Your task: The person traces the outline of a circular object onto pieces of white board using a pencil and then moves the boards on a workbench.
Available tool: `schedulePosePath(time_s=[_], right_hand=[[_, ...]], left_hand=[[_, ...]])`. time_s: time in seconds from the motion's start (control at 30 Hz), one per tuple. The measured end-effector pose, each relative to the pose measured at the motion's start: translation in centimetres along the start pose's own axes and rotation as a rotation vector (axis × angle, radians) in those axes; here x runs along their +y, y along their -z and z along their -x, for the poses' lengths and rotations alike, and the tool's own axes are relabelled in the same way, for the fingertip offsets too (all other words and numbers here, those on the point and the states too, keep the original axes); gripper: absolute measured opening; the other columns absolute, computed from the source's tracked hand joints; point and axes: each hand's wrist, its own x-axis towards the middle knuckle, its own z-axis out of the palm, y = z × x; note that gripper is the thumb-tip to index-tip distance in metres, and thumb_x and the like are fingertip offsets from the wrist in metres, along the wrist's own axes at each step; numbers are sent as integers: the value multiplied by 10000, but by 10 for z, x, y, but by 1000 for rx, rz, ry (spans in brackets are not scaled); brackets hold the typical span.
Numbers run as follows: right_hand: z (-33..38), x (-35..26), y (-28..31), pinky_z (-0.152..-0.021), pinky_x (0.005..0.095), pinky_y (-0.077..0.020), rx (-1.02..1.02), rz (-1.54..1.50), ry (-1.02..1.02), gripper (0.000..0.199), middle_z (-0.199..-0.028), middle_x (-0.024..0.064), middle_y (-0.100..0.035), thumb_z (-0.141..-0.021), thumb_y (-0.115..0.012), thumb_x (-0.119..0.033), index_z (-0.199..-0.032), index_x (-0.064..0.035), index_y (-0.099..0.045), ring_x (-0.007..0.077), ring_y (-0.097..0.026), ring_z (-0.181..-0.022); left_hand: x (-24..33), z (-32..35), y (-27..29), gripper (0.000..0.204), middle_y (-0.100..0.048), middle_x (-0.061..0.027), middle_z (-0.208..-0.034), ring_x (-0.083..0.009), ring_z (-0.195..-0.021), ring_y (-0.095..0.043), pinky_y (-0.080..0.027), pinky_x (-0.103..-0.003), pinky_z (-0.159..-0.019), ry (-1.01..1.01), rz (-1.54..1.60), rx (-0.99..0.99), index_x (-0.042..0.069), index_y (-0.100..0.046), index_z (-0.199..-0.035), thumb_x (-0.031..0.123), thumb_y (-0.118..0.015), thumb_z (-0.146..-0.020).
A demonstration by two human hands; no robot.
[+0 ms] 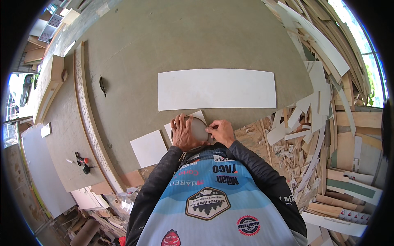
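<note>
Close to my body, at the near edge of the table, is a round grey disc (199, 130) with a thin dark rim. My left hand (184, 134) lies across its left side with the fingers spread, their tips near the far rim. At the right side my right hand (221, 132) pinches the rim between thumb and fingers. Beneath the disc, a white panel (198, 114) shows at its far side and left. Part of the disc's near edge is hidden by my hands and shirt.
A long white board (217, 89) lies beyond my hands on the brown tabletop (197, 37). A square white panel (148, 148) sits at left. Further left are a dark toothed strip (102, 85), a long wooden rail (88, 110) and small tools (83, 162). Offcuts (301, 119) pile up at right.
</note>
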Motion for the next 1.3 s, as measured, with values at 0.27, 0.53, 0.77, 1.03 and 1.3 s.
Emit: schedulePosePath(time_s=[0.27,0.53,0.77,1.03,1.3], right_hand=[[2,-6,-1,-514,277,-510,8,2,31,199,-691,79,-731,-867,-810,-154,-838,35,-753,119,-680,-534],[1,-1,-4,-571,317,-535,19,-3,-10,225,-635,54,-723,-840,-809,-267,-849,-44,-778,151,-700,-550],[7,-5,1,-567,271,-530,-12,-53,69,232,-715,69,-737,-888,-799,-205,-907,23,-755,130,-699,-580],[63,68,46,-584,221,-477,337,-518,-10,195,-820,47,-736,-968,-725,-198,-984,-3,-734,108,-671,-659],[178,237,42,-782,389,-563,-30,163,-42,316,-1000,159,-768,-897,-658,-217,-1099,14,-731,285,-739,-876]], left_hand=[[0,10,-2,1386,-317,-269,-1482,-474,-1425,-275,-177,-646,-1190,-8,28,69,86,-327,-1582,846,-807,-527],[10,15,1,1382,-282,-298,-1524,-490,-1460,-244,-149,-663,-1196,37,-27,40,115,-272,-1620,857,-772,-567],[6,15,-1,1391,-274,-301,-1526,-493,-1459,-248,-132,-666,-1197,29,-24,14,119,-236,-1632,871,-748,-580],[9,16,0,1386,-248,-302,-1545,-512,-1467,-209,-133,-670,-1196,56,-17,9,137,-241,-1633,852,-774,-572],[12,15,0,1396,-228,-299,-1573,-512,-1484,-185,-130,-669,-1202,88,-22,-12,150,-241,-1640,850,-785,-562]])
